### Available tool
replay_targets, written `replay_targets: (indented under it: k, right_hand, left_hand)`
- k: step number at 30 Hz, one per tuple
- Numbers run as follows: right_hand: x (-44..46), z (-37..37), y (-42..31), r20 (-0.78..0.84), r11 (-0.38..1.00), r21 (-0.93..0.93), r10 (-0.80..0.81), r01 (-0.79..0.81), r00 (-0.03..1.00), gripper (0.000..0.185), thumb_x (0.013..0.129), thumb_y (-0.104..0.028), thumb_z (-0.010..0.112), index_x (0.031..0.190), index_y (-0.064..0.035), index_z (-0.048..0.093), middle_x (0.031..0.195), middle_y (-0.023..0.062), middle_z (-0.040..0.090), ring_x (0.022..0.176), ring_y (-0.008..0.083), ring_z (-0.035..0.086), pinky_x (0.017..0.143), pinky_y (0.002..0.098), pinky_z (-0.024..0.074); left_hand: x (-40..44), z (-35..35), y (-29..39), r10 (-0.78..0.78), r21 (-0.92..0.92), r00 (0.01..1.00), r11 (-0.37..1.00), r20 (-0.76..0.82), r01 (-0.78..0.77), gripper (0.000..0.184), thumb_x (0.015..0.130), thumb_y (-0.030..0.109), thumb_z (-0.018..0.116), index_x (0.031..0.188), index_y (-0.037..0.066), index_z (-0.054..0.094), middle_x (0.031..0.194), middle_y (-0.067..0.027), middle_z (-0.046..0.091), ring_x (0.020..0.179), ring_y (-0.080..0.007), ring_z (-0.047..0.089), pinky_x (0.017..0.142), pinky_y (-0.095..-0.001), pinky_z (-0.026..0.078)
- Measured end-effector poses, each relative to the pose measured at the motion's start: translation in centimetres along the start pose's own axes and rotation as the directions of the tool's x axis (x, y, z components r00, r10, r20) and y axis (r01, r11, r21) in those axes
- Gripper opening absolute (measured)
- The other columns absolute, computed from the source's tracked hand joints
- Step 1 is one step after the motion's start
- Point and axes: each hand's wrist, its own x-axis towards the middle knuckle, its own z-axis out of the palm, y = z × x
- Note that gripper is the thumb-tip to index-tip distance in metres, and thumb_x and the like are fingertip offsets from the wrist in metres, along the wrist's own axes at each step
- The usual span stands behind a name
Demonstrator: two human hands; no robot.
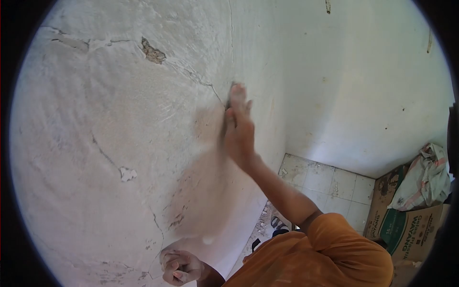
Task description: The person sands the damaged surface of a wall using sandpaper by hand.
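A cracked, pale plaster wall (119,95) fills the left and middle of the head view. My right hand (237,117) is up against this wall at the lower end of a crack, blurred by motion. Its fingers press a thin dark object, seen only as an edge, to the surface. Low in the view, my left hand (180,268) is closed near the wall, its fingers curled inward. What it holds, if anything, is hidden. Both hands look dusty.
A chipped hole (153,51) interrupts the upper crack. Another wall (363,86) meets this one at the corner. Below lie floor tiles (320,179), with debris by a sandaled foot (278,224). Cardboard boxes (418,234) and a crumpled plastic sack (423,179) stand at the right.
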Motion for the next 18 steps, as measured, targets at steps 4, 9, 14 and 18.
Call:
replay_targets:
  k: [4, 9, 14, 18]
  right_hand:
    - [-4.5, 0.5, -2.5, 0.177, 0.983, 0.043, -0.185, 0.180, 0.967, 0.059, 0.092, -0.003, 0.038, 0.147, 0.0004, 0.018, 0.153, 0.0199, 0.017, 0.143, 0.0345, 0.011, 0.113, 0.0523, 0.0063]
    - [3.5, -0.5, -2.9, 0.062, 0.988, -0.086, -0.120, 0.125, 0.991, 0.058, 0.092, -0.004, 0.038, 0.146, 0.0022, 0.018, 0.152, 0.0206, 0.020, 0.142, 0.0362, 0.013, 0.112, 0.0561, 0.0091]
    - [-2.4, 0.1, -3.9, 0.162, 0.970, 0.018, -0.242, 0.242, 0.957, 0.055, 0.090, -0.001, 0.039, 0.143, 0.0035, 0.027, 0.148, 0.0214, 0.028, 0.141, 0.0343, 0.020, 0.112, 0.0563, 0.0008]
    - [5.5, -0.8, -3.4, 0.068, 0.976, -0.075, -0.198, 0.203, 0.978, 0.051, 0.091, -0.009, 0.044, 0.140, 0.0033, 0.034, 0.146, 0.0232, 0.033, 0.141, 0.0327, 0.022, 0.111, 0.0561, -0.0060]
  left_hand:
    - [0.1, 1.3, -1.0, 0.134, 0.040, 0.986, 0.991, -0.103, -0.130, 0.026, 0.093, 0.022, 0.049, 0.074, 0.004, 0.046, 0.047, -0.0033, 0.040, 0.037, -0.0133, 0.035, 0.035, -0.0256, 0.029]
    - [0.2, 1.2, -1.6, 0.238, 0.129, 0.971, 0.964, -0.032, -0.232, 0.024, 0.092, 0.017, 0.046, 0.074, 0.003, 0.046, 0.046, -0.0035, 0.040, 0.035, -0.0130, 0.034, 0.033, -0.0259, 0.029]
    - [0.5, 1.8, -1.8, 0.294, 0.199, 0.953, 0.940, -0.069, -0.276, 0.023, 0.091, 0.016, 0.045, 0.073, 0.002, 0.046, 0.045, -0.0036, 0.040, 0.035, -0.0126, 0.034, 0.032, -0.0265, 0.029]
    - [0.1, 1.6, -2.1, 0.298, 0.243, 0.948, 0.933, -0.112, -0.265, 0.022, 0.090, 0.015, 0.046, 0.072, 0.002, 0.046, 0.044, -0.0040, 0.040, 0.034, -0.0125, 0.033, 0.033, -0.0261, 0.030]
